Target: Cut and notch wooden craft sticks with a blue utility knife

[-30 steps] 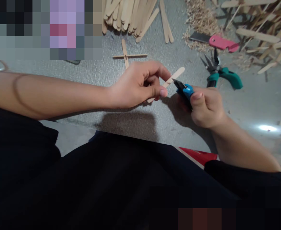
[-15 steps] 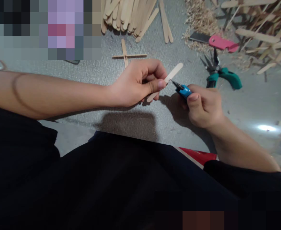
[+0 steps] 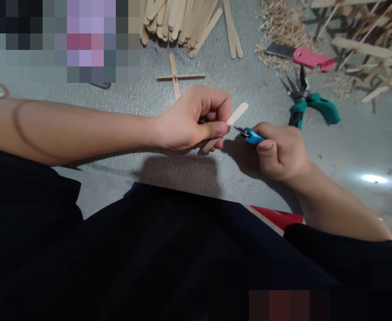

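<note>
My left hand (image 3: 204, 118) pinches a wooden craft stick (image 3: 237, 114) between thumb and fingers. The stick slants up to the right, with one rounded end above the grip and the other below it. My right hand (image 3: 281, 150) is wrapped round a blue utility knife (image 3: 254, 136). Its dark pointed tip faces the stick, with a small gap between them. Behind my left hand, two craft sticks joined as a cross (image 3: 175, 78) lie on the table, the lower end partly covered by the hand.
A pile of craft sticks (image 3: 179, 22) lies at the back. Two more sticks (image 3: 232, 33) rest beside it. To the right are wood shavings (image 3: 278, 26), a pink-handled knife (image 3: 312, 58), green-handled pliers (image 3: 323, 108) and a heap of joined sticks (image 3: 363, 48). The table's edge (image 3: 189, 189) runs before me.
The craft stick has shifted slightly down and left in my left hand's grip. My right hand has moved a little left, and the knife tip is lower.
</note>
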The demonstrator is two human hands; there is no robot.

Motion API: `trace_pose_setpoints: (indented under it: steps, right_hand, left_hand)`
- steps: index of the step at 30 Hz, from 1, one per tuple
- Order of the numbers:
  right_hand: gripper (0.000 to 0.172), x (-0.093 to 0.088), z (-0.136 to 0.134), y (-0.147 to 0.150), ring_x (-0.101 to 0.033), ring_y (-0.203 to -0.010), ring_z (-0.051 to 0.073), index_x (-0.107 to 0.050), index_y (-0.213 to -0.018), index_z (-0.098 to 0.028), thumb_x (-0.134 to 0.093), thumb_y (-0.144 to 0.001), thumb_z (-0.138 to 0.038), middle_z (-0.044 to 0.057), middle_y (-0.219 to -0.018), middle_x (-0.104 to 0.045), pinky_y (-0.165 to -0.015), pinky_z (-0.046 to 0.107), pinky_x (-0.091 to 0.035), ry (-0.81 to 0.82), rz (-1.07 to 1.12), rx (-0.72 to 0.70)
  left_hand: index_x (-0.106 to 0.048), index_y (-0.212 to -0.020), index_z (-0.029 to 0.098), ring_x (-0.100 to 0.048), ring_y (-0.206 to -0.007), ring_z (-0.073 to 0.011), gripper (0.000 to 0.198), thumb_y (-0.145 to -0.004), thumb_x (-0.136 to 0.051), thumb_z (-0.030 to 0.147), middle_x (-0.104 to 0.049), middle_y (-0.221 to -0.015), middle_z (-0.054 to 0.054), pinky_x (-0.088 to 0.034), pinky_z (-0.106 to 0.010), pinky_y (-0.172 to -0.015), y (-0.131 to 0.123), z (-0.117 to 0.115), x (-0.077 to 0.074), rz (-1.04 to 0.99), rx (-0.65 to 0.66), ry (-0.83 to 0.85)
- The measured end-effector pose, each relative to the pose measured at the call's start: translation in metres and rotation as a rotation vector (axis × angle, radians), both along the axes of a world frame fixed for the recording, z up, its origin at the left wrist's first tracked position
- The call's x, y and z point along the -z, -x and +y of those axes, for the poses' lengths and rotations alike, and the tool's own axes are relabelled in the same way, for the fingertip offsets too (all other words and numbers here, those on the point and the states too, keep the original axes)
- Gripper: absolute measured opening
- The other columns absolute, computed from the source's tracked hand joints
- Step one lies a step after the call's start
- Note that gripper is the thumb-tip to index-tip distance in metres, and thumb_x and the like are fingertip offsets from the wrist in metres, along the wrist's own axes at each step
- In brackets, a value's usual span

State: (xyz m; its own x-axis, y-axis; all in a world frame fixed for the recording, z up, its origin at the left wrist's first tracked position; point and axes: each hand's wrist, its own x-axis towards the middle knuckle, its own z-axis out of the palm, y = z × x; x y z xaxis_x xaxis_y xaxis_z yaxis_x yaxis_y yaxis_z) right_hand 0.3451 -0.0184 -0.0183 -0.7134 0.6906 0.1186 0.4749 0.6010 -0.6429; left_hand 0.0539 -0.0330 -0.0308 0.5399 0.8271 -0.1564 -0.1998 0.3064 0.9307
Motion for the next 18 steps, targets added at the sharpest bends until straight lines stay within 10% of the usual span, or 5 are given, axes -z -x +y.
trace_pose_setpoints:
  steps: [18]
  right_hand:
    - [0.075, 0.02, -0.002, -0.008, -0.051, -0.06, 0.027, -0.063, -0.101, -0.028, -0.016, -0.122, -0.083, 0.005, -0.07, -0.055, -0.065, 0.046, -0.03, -0.298, -0.175, 0.031]
  left_hand:
    - [-0.056, -0.084, 0.022, -0.073, -0.055, -0.0097, 0.046, -0.107, -0.095, 0.028, -0.074, -0.065, 0.003, -0.058, -0.019, -0.059, -0.01, -0.009, 0.0, 0.007, -0.035, 0.009]
